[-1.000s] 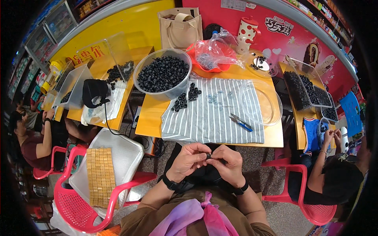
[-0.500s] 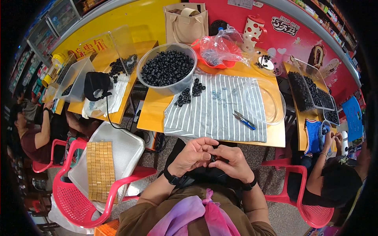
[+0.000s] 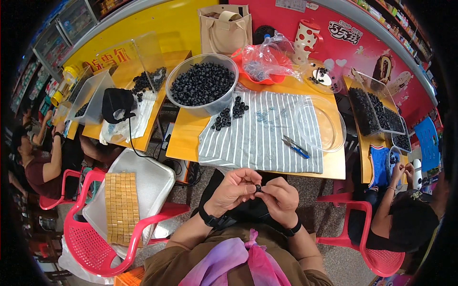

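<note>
Above my lap, my left hand [image 3: 235,190] pinches a small black ring-shaped part [image 3: 258,188] between thumb and forefinger. From the other side, the fingertips of my right hand [image 3: 280,198] close on the same part. Beyond my hands a grey-and-white striped cloth [image 3: 257,148] covers the table. Small black parts [image 3: 222,118] lie heaped at its far left, and several tiny bluish rings [image 3: 267,116] are scattered near its far middle. Snips [image 3: 296,147] with blue-and-black handles rest at the right of the cloth. Whatever the fingertips cover is too small to make out.
A clear tub [image 3: 175,103] full of black parts stands at the table's back left, beside a red basin [image 3: 260,86] with a plastic bag. A clear round lid [image 3: 329,147] lies at the right. Co-workers sit at side tables; a pink chair [image 3: 90,243] stands at my left.
My right hand has turned and drawn its fingers back a little, so the black part now shows between both hands' fingertips. The things on my table have not moved.
</note>
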`<control>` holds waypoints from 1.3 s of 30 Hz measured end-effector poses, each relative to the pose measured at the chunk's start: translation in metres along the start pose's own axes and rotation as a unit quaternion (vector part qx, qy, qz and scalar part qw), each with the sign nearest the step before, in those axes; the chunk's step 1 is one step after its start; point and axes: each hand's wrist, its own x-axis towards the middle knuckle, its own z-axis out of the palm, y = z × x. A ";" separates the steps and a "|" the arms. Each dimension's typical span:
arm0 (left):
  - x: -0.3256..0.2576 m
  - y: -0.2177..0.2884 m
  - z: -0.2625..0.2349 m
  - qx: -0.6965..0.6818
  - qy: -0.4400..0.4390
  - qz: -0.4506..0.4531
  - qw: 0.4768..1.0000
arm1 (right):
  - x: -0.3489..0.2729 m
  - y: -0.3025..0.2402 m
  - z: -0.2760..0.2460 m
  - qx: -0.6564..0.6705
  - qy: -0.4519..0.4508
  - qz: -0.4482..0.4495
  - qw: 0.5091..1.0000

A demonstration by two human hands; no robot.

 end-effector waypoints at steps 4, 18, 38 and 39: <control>-0.001 -0.001 -0.001 0.013 0.000 0.005 1.000 | -0.001 -0.004 0.003 -0.048 0.015 -0.040 0.998; -0.003 0.002 -0.003 0.032 -0.029 0.029 0.999 | -0.002 -0.007 0.004 -0.032 -0.006 -0.030 0.999; 0.000 0.017 0.006 0.122 -0.035 -0.059 0.990 | 0.010 -0.011 -0.017 -0.009 -0.130 0.027 0.991; 0.001 0.017 0.005 0.122 -0.034 -0.059 0.990 | 0.012 -0.009 -0.018 -0.015 -0.153 -0.001 0.988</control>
